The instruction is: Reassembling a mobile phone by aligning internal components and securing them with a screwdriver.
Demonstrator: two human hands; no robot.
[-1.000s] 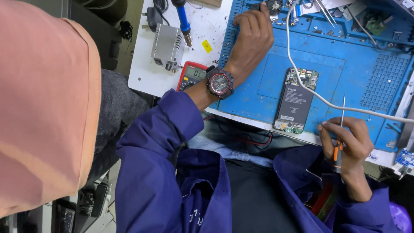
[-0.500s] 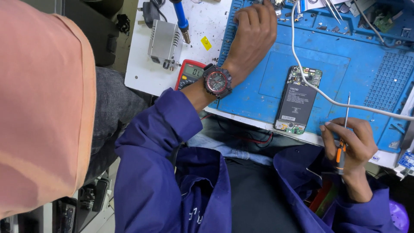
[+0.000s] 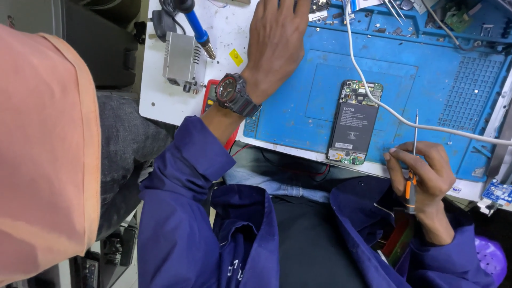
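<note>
Right hand (image 3: 421, 170): at the near edge of the desk, grip clenched around a screwdriver (image 3: 412, 176).
Screwdriver: orange-and-black handle in the fingers, thin metal shaft pointing up and away over the mat, upright, tip free of any part.
Left hand (image 3: 277, 40): stretched forward over the far left part of the blue mat (image 3: 298, 106), palm down; fingertips run out of the picture, so its grip cannot be told.
Wrist: a dark watch with red trim (image 3: 234, 95) sits above the blue sleeve.
Phone (image 3: 354, 121): back cover off, black battery and circuit boards showing, lying flat on the mat between the two hands, touched by neither.
White cable (image 3: 384, 106): curves across the mat past the phone's top right corner.
Soldering iron (image 3: 196, 24): blue handle, on the white desk (image 3: 160, 96) left of the mat, beside a small grey metal box (image 3: 180, 60).
</note>
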